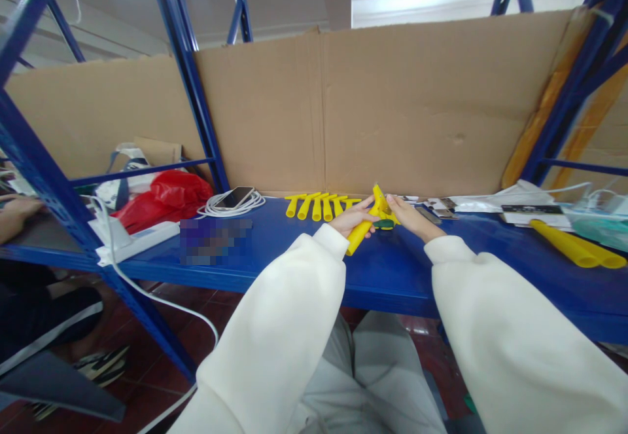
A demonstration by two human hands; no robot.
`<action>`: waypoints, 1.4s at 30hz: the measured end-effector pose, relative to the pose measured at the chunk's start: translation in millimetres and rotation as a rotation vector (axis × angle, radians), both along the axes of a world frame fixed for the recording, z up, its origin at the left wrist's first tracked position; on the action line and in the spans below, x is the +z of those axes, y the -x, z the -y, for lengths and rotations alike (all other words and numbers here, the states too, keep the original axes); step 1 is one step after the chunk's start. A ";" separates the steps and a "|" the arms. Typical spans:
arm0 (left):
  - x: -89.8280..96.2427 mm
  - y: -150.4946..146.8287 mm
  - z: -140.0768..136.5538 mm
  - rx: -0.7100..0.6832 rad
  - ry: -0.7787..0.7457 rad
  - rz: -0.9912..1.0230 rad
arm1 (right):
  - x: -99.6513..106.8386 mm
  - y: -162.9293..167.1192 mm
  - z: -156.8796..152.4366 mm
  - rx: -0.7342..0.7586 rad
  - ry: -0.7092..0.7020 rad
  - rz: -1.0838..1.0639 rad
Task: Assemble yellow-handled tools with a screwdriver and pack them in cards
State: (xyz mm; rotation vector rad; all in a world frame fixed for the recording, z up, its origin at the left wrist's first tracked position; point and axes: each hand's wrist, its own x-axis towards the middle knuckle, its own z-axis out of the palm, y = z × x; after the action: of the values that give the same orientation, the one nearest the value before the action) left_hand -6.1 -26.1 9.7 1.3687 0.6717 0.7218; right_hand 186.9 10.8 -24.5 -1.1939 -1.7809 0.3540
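My left hand (354, 218) is wrapped round a yellow plastic piece with a tubular handle (360, 237), tilted with its open end toward me. At the piece's narrower upper end, my right hand (403, 215) has its fingers pressed against it; small details there are hidden by the fingers. Just below, between the hands, a dark green object (384, 224) shows, too small to name for sure. Left of my hands, several similar yellow tubular pieces (316, 207) lie in a row along the cardboard.
Two yellow tubes (579, 245) lie at the right of the blue shelf (294, 257). A phone (236, 198) rests on a coiled white cable (216, 207). A white power strip (142, 241), a red bag (169, 198) and a blue post stand left. Another person's hand (22, 208) is far left.
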 end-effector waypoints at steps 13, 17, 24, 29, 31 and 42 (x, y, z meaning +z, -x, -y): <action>-1.8 -2.7 -4.7 0.287 0.096 0.045 | 2.9 -11.6 6.1 -0.036 0.209 0.605; -1.1 -2.3 -3.6 0.294 0.103 0.036 | 1.0 -17.2 4.3 -0.058 0.183 0.552; -1.2 -2.1 -4.7 0.320 0.102 0.006 | 6.5 -23.8 3.0 -0.010 0.185 0.236; -2.5 -2.3 -6.7 0.337 0.110 -0.004 | 18.8 -11.6 15.9 -0.053 0.279 -0.058; -3.0 -2.2 -7.0 0.346 0.118 -0.003 | 24.2 -6.0 22.2 -0.094 0.298 -0.135; -6.0 -2.4 -9.4 0.362 0.129 -0.015 | 23.2 -18.1 7.9 -0.339 -0.001 -0.282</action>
State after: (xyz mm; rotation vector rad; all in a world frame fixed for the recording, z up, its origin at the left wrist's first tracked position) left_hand -3.8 -16.7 3.7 1.1475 0.9759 0.9372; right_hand 204.9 2.9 -1.3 -1.3463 -1.3104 0.3039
